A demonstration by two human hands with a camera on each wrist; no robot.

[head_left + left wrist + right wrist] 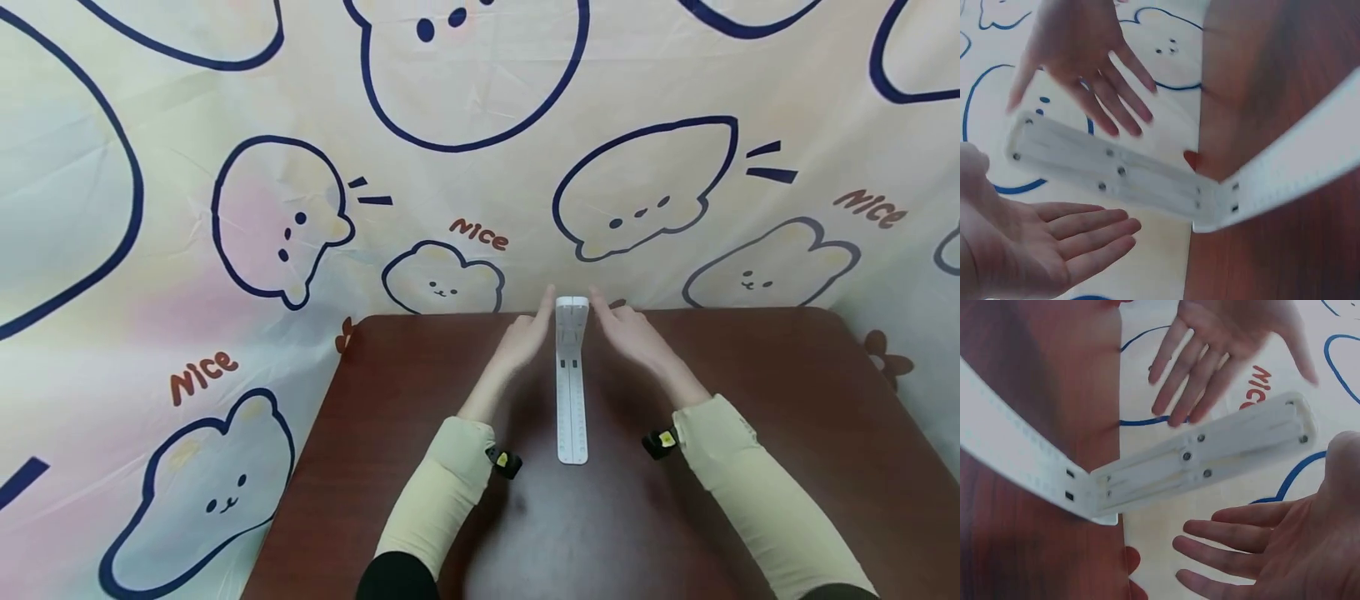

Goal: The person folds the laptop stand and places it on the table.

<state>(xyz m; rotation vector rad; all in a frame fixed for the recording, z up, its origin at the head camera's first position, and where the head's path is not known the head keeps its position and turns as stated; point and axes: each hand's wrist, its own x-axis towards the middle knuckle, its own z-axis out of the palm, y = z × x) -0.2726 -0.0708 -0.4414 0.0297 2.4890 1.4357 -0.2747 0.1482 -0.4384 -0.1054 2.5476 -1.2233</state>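
Note:
A white hinged device [572,417] with two long arms stands on the brown table in the head view. One arm lies flat toward the person; the other rises from the hinge near the far edge. Small screws dot the raised arm [1066,150] in the left wrist view, and two dark slots sit by the hinge. My left hand [527,337] is on the left of the raised arm, fingers straight, palm turned toward it. Mirroring it on the right side is my right hand [633,335], fingers also extended. Both wrist views show gaps between hands and device; neither hand grips it.
The brown table [405,375] ends just beyond the device. Behind it hangs a pale cloth [525,192] printed with blue-outlined cartoon bears. Black wrist cameras [504,461] are strapped at the cream sleeves [442,475].

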